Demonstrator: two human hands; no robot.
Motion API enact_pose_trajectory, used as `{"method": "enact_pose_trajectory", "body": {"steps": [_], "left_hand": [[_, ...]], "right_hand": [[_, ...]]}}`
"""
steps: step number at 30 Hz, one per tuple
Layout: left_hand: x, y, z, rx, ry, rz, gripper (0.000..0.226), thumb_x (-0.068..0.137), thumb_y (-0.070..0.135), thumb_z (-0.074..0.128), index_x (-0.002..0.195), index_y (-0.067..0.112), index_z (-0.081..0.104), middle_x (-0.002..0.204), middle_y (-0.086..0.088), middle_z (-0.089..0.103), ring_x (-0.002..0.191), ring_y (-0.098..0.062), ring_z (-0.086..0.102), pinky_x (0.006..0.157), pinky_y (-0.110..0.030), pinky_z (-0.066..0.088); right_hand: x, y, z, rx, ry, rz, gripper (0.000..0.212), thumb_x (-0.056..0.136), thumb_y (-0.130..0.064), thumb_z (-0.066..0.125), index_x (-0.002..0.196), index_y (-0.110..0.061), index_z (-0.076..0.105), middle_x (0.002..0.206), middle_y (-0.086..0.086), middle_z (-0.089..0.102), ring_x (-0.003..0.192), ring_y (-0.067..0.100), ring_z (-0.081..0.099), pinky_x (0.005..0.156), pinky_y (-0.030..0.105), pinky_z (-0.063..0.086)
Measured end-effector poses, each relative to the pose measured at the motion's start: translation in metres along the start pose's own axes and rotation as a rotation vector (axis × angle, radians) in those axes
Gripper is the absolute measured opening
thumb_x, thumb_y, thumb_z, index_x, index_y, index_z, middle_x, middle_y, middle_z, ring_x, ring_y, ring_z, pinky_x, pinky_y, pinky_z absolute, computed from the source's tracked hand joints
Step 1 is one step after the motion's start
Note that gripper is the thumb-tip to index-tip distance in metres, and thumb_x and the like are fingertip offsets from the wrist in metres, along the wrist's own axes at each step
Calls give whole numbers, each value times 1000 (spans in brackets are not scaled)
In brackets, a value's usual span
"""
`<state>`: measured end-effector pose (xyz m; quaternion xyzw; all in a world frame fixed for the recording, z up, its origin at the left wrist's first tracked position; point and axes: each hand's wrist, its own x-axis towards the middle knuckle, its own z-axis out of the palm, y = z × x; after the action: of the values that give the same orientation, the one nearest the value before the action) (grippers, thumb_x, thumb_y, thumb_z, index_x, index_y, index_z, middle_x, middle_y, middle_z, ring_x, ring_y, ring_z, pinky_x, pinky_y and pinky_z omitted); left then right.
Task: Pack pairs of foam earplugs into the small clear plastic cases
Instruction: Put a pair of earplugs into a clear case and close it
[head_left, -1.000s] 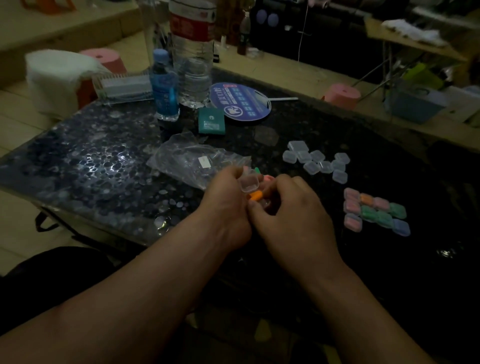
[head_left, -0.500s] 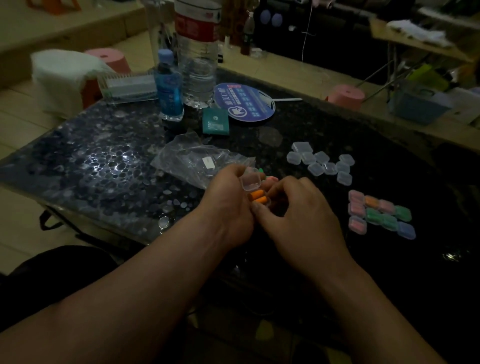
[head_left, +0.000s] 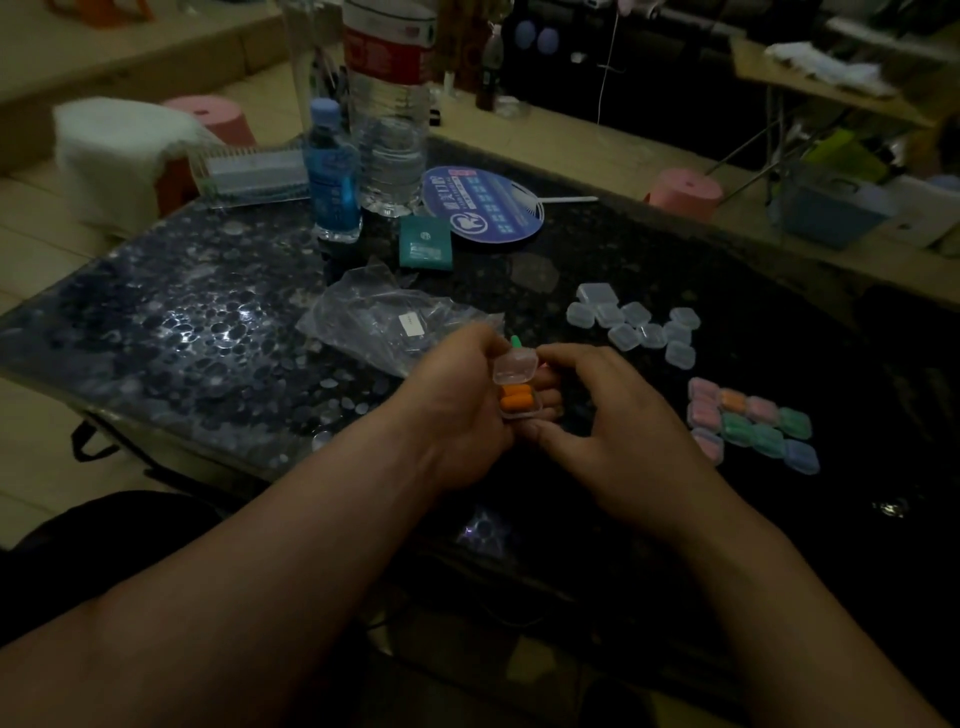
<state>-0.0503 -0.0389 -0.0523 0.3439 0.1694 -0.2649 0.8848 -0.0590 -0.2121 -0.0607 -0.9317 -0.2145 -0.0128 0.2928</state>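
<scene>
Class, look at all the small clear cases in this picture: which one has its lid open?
The case held in the left hand, the orange-earplug case: its lid stands up. The empty cases and filled cases on the table lie closed.

The scene is dimly lit and underexposed. Pale glare is thrown back from the left part of the tabletop (head_left: 171, 332), while its right side is lost in shadow. Background clutter is softened, and straight edges are bent near the borders.
</scene>
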Motion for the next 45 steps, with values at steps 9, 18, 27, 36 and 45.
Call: {"method": "enact_pose_trajectory", "body": {"steps": [9,18,27,36,45], "left_hand": [[-1,-5,0,195,46,54,39,88,-4,39,104,-5,74,107,-19,61,78,-17,57,91,-35,41],[-8,-3,4,327,-19,27,46,94,-8,48,138,3,60,134,-20,68,126,-27,65,102,-37,55],[3,-20,12,375,99,110,49,94,-12,54,138,9,59,129,-17,67,113,-28,71,97,-40,58],[6,-46,58,509,130,156,41,95,-3,54,134,11,59,116,-15,72,104,-25,72,85,-37,59],[12,-47,74,479,246,137,18,103,17,50,111,10,64,101,-11,71,98,-27,68,101,-45,55]], "right_hand": [[1,-1,5,68,92,-47,38,90,-29,80,125,-38,68,117,-18,62,108,-2,61,91,20,50],[-4,5,-1,60,127,-50,18,93,-35,76,108,-35,67,110,-18,58,103,0,58,83,24,52],[-19,10,-10,11,68,21,35,89,-48,78,120,-40,63,113,-17,56,107,2,57,89,30,54],[-39,25,-27,-1,211,256,18,96,-45,68,109,-37,59,103,-14,65,93,-1,61,80,36,57],[-81,135,-64,-96,378,760,28,88,-40,79,92,-24,56,95,-2,68,86,23,65,77,41,55]]}}
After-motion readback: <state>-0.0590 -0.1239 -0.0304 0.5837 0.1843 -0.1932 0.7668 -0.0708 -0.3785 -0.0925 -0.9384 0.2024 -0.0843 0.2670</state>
